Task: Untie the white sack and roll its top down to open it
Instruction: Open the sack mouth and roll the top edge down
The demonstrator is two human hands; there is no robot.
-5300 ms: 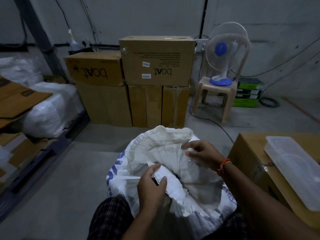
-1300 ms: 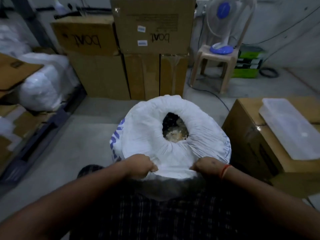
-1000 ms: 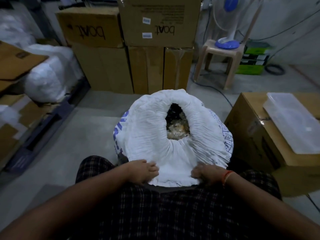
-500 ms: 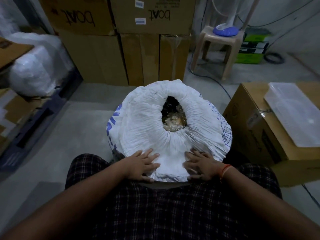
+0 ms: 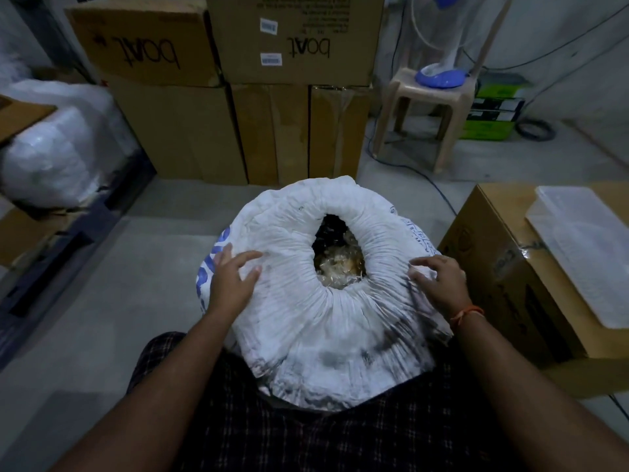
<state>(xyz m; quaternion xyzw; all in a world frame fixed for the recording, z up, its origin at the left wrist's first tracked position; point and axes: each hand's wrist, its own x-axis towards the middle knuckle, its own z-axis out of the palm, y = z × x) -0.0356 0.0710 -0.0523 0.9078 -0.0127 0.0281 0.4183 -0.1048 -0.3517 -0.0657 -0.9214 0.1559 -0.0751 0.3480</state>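
Note:
The white sack [image 5: 306, 321] with blue print stands on the floor between my knees, its top turned down into a thick rolled collar. A dark opening [image 5: 335, 255] in the middle shows pale shredded material inside. My left hand [image 5: 231, 277] lies on the roll's left side, fingers spread, holding nothing. My right hand [image 5: 439, 284] rests on the roll's right side, fingers spread and curled over the fabric; an orange thread is on that wrist. No tie is visible on the sack.
Stacked cardboard boxes [image 5: 272, 97] stand behind the sack. A carton [image 5: 503, 277] with a clear plastic tray [image 5: 585, 260] on top is at my right. A plastic stool [image 5: 425, 110] carries a fan. White wrapped bundles [image 5: 51, 155] lie at left.
The sack's tall gathered top was turned down into a collar. In the last half second both hands slid from the near edge out to the roll's left and right sides.

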